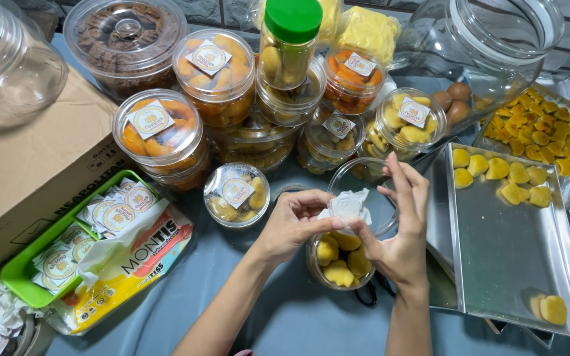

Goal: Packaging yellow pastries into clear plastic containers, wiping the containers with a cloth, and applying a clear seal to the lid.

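In the head view, the left hand [296, 221] and right hand [400, 224] both pinch a folded white tissue [349, 204] just above a small round clear plastic tub [338, 260] of yellow heart-shaped cookies on the blue-grey tablecloth [298, 316], beside a shiny metal baking tray [503, 264].

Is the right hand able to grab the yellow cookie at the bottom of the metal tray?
Probably yes: the yellow cookie lies uncovered on the metal tray, nothing between, but the right hand holds white paper.
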